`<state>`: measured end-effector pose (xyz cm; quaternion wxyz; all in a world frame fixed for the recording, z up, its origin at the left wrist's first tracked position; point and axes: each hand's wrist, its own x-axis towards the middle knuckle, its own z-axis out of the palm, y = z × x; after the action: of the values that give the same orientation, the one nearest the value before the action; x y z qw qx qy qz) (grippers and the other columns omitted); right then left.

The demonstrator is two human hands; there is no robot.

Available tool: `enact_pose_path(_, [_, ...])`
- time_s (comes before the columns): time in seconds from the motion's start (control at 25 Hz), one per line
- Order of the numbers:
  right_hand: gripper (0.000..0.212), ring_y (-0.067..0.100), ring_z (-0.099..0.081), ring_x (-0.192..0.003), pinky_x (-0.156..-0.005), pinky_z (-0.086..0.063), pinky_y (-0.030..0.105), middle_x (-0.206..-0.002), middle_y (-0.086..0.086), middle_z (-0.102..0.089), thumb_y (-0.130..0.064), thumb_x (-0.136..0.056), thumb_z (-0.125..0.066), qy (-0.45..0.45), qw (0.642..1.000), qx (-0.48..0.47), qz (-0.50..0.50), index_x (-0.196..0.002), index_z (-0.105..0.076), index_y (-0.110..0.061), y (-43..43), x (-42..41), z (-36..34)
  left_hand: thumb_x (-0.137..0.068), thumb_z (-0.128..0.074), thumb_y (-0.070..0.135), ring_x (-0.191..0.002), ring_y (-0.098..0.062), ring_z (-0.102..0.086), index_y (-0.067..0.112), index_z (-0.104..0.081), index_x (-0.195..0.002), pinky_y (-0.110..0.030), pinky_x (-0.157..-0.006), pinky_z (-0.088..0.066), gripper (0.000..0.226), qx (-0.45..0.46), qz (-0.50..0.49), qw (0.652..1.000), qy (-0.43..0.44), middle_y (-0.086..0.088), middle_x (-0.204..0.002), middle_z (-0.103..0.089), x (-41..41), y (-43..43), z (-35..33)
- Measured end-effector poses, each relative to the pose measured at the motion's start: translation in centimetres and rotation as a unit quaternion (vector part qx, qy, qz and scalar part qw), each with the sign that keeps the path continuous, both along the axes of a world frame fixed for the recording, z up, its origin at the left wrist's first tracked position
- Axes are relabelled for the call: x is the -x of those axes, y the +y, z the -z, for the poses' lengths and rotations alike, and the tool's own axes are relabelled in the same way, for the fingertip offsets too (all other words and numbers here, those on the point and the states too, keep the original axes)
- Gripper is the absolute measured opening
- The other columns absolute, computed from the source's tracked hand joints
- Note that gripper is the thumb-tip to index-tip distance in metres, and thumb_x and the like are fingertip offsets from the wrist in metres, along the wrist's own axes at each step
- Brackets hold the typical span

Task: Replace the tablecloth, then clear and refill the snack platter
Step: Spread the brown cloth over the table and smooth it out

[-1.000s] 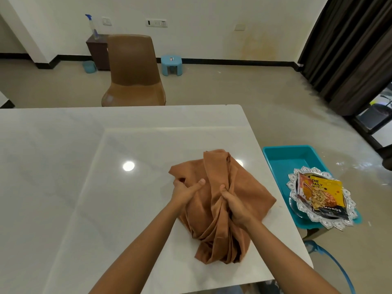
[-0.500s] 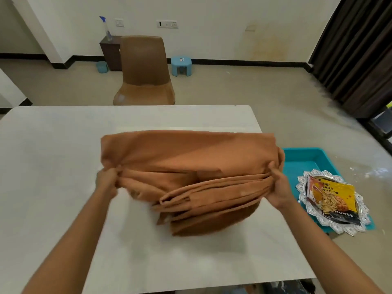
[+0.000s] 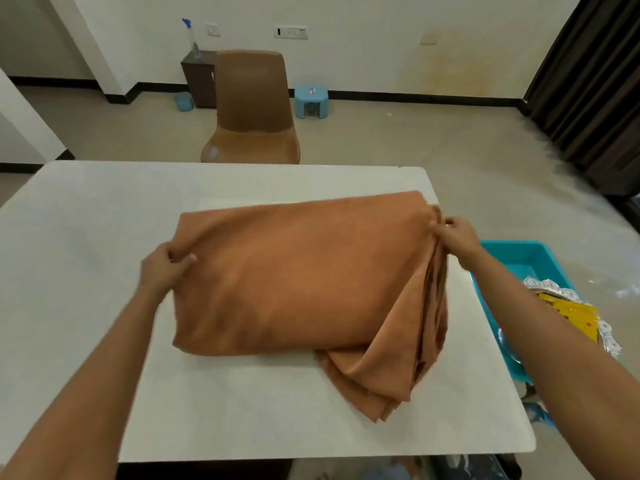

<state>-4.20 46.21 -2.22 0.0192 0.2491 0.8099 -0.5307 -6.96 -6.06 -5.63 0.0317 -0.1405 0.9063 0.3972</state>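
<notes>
while the tablecloth spans the table, both hands' fingers pinch its opposite corners.

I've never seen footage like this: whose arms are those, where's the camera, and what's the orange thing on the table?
No machine here: these are a person's bare arms. The camera is worn on their head, looking forward and down, so the arms enter from below. The orange thing is a folded tablecloth lying on the white table. The left hand pinches its left edge; the right hand grips the layered right edge. To the right of the table, a silver platter with a yellow snack packet sits on a teal tub. A brown chair stands beyond the table.
</notes>
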Motion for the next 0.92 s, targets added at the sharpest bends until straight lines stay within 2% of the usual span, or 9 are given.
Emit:
enact_pose_path(0.08, [0.068,0.037,-0.052,-0.117,-0.094,-0.043,0.04,-0.126,0.02,-0.056,-0.04,-0.08,-0.066,-0.079,0.986,-0.148,0.0,-0.133,-0.043,-0.004,-1.4,-1.5,3.9,-0.086,-0.068,0.035,-0.127,-0.044,-0.043,-0.001,-0.031,-0.144,-0.049,-0.106,-0.035,0.078,0.074,-0.018,0.997,-0.031,-0.028,-0.14,-0.044,-1.6,1.9,4.0])
enact_pose_path(0.2, [0.101,0.042,-0.043,-0.124,-0.101,-0.036,0.047,-0.14,0.023,-0.039,-0.064,-0.072,-0.057,-0.122,0.978,-0.164,-0.029,-0.149,-0.013,-0.016,-5.5,-7.0,9.2,-0.085,-0.053,0.061,-0.134,-0.046,-0.03,0.012,-0.019,-0.15,-0.057,-0.109,-0.027,0.089,0.13,0.011,0.987,-0.093,-0.023,-0.153,-0.023,-5.6,4.9,8.7])
enact_pose_path(0.28, [0.112,0.043,-0.032,-0.132,-0.108,-0.027,0.053,-0.15,0.021,-0.023,-0.072,-0.069,-0.06,-0.13,0.973,-0.193,-0.011,-0.15,0.005,-0.028,-8.0,-10.5,11.8,-0.084,-0.048,0.066,-0.139,-0.048,-0.014,0.029,-0.015,-0.151,-0.058,-0.114,-0.011,0.084,0.192,0.019,0.975,-0.113,-0.021,-0.157,-0.007,-7.7,6.2,10.5])
enact_pose_path(0.36, [0.114,0.042,-0.028,-0.133,-0.108,-0.028,0.054,-0.15,0.021,-0.02,-0.068,-0.069,-0.065,-0.122,0.971,-0.207,0.02,-0.149,0.007,-0.032,-9.7,-12.7,13.1,-0.08,-0.047,0.073,-0.139,-0.05,-0.009,0.039,-0.014,-0.15,-0.059,-0.114,-0.003,0.085,0.217,0.016,0.97,-0.109,-0.021,-0.157,0.001,-8.7,7.0,10.8])
enact_pose_path(0.4, [0.113,0.042,-0.03,-0.131,-0.106,-0.031,0.054,-0.148,0.023,-0.023,-0.065,-0.069,-0.067,-0.123,0.97,-0.207,0.03,-0.149,0.005,-0.032,-10.1,-13.0,13.1,-0.076,-0.047,0.077,-0.138,-0.051,-0.014,0.041,-0.013,-0.15,-0.06,-0.112,-0.006,0.089,0.224,0.008,0.969,-0.108,-0.022,-0.157,0.003,-8.9,7.1,10.8])
enact_pose_path(0.52, [0.105,0.043,-0.04,-0.118,-0.096,-0.039,0.051,-0.136,0.025,-0.032,-0.048,-0.075,-0.072,-0.123,0.973,-0.194,0.026,-0.149,0.001,-0.034,-9.8,-12.6,12.8,-0.063,-0.058,0.081,-0.122,-0.052,-0.04,0.029,-0.012,-0.149,-0.061,-0.101,-0.029,0.11,0.201,-0.054,0.972,-0.107,-0.028,-0.149,-0.021,-8.9,6.9,9.8])
enact_pose_path(0.64, [0.094,0.03,-0.052,-0.094,-0.081,-0.044,0.036,-0.121,0.015,-0.051,-0.02,-0.078,-0.068,-0.08,0.987,-0.14,-0.015,-0.149,-0.009,-0.03,-7.5,-12.4,11.8,-0.048,-0.077,0.071,-0.115,-0.046,-0.051,0.012,-0.021,-0.142,-0.056,-0.095,-0.04,0.125,0.074,-0.125,0.983,-0.116,-0.024,-0.133,-0.047,-9.4,4.3,9.1])
enact_pose_path(0.76, [0.088,0.021,-0.054,-0.096,-0.074,-0.045,0.031,-0.125,0.005,-0.05,-0.018,-0.06,-0.062,-0.079,0.996,0.044,-0.008,-0.141,-0.029,-0.023,-4.1,-12.4,10.2,-0.031,-0.076,0.066,-0.111,-0.033,-0.055,0.01,-0.04,-0.131,-0.041,-0.087,-0.046,0.12,-0.038,-0.048,0.985,-0.163,-0.009,-0.125,-0.054,-11.2,0.2,8.9])
enact_pose_path(0.92, [0.075,0.027,-0.06,-0.101,-0.072,-0.052,0.032,-0.122,0.008,-0.057,-0.018,-0.061,-0.064,-0.165,0.962,0.212,-0.053,-0.133,-0.042,-0.017,-1.0,-12.9,8.6,-0.038,-0.084,0.05,-0.103,-0.017,-0.063,0.017,-0.061,-0.116,-0.032,-0.087,-0.049,0.088,-0.124,0.098,0.963,-0.217,0.002,-0.112,-0.068,-12.9,-1.7,8.4])
